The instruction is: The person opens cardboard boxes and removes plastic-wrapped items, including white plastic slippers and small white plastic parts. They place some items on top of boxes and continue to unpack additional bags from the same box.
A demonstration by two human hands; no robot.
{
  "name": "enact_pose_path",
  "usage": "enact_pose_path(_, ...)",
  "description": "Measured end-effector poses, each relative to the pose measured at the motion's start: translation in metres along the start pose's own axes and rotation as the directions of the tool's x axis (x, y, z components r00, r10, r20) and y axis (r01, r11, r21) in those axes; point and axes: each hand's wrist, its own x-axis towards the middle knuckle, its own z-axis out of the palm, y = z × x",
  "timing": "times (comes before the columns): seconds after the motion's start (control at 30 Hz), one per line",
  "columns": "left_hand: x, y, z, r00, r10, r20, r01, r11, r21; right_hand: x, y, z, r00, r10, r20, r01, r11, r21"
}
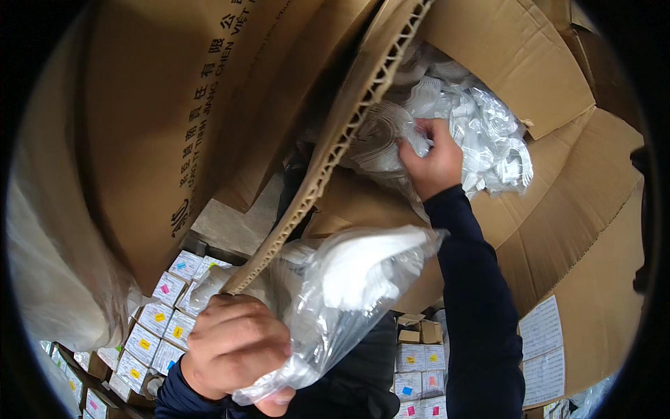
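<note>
The left hand (241,346) is closed, fingers curled around the gathered end of a clear plastic bag (370,279). The bag extends up and to the right of this hand; its white contents are blurred, and their kind cannot be determined. Whether the left hand also touches the adjacent corrugated flap (342,133) cannot be told.

The right hand (438,160) is partly closed inside an open carton (516,63), with thumb and index finger pinching a wrapped bundle (384,136) of pale, ribbed pieces. The remaining fingers are hidden behind the hand. The flap conceals the bundle's left side and part of the carton interior. Further clear-wrapped packs (488,133) lie right of the hand; glare obscures their outlines.

Small labelled boxes (157,318) below are partly covered by the left hand and forearm.
</note>
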Motion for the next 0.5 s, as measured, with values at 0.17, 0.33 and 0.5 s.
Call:
enact_pose_path(0.17,0.004,-0.001,0.000,1.000,0.017,0.000,-0.017,1.000,0.015,-0.006,0.015,-0.029,0.993,0.047,-0.108,-0.026,0.982,0.186)
enact_pose_path(0.33,0.006,-0.002,-0.004,0.997,0.035,0.075,-0.036,0.999,0.009,-0.004,0.028,-0.051,0.977,0.205,-0.066,-0.177,0.938,0.299)
enact_pose_path(0.5,0.007,-0.004,-0.003,0.998,0.040,0.051,-0.040,0.999,-0.001,-0.005,0.033,-0.055,0.976,0.216,-0.010,-0.194,0.898,0.396)
